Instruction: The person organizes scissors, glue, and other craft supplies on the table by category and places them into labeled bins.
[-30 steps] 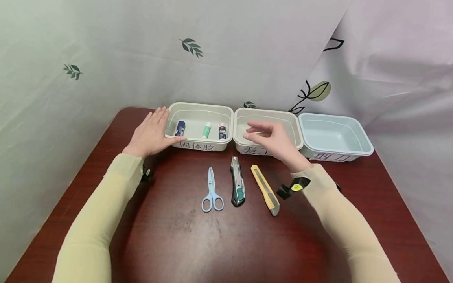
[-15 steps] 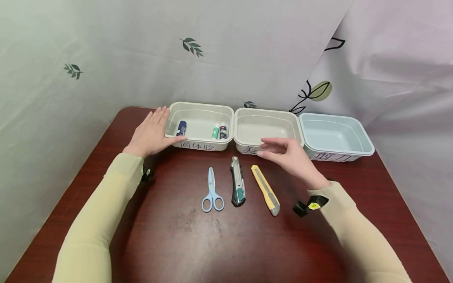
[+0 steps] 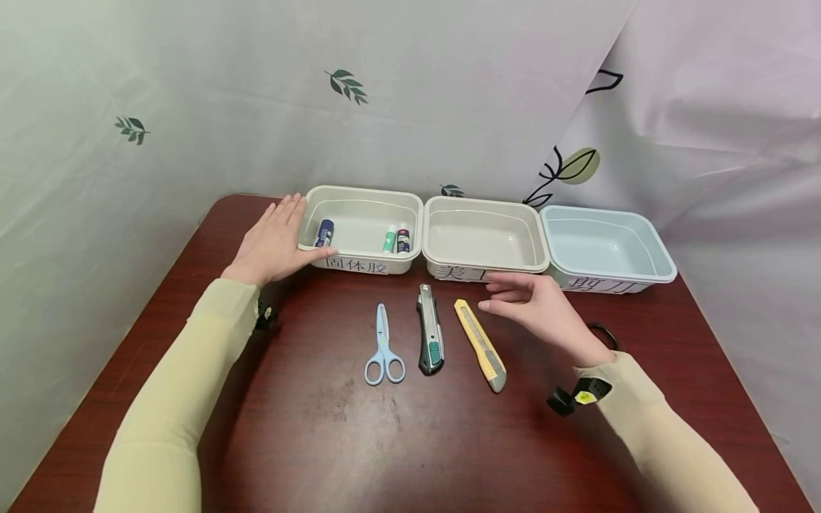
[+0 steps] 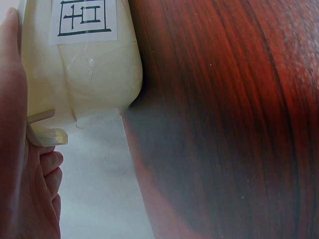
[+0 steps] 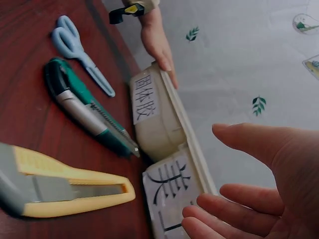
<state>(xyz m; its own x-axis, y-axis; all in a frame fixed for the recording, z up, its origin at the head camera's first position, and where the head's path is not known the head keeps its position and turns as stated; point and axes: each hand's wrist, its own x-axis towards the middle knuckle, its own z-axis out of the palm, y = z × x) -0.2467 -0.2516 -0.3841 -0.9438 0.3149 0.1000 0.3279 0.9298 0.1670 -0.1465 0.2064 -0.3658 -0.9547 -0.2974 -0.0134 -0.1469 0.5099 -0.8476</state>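
My left hand [image 3: 269,239] rests with straight fingers on the left corner of a cream bin [image 3: 359,265], its thumb along the front rim. Three glue sticks lie inside that bin: a dark blue one [image 3: 325,233], a green-and-white one [image 3: 390,239] and a dark one with a white cap [image 3: 403,239]. My right hand [image 3: 545,313] holds nothing; its fingers are loosely bent, in front of the middle bin and just right of a yellow utility knife [image 3: 481,345]. Left of that knife lie a silver-and-green utility knife [image 3: 430,331] and light-blue scissors [image 3: 383,349].
The second cream bin [image 3: 484,271] stands beside the first, and a light-blue bin [image 3: 609,278] follows at the right. All three carry paper labels on their fronts. Behind the dark red table [image 3: 321,442] hangs a pale curtain [image 3: 224,92] with leaf prints.
My right hand has drawn back from above the middle bin, toward me and to the right, down near the yellow utility knife. The green-and-white glue stick has shifted right. My left hand stays put.
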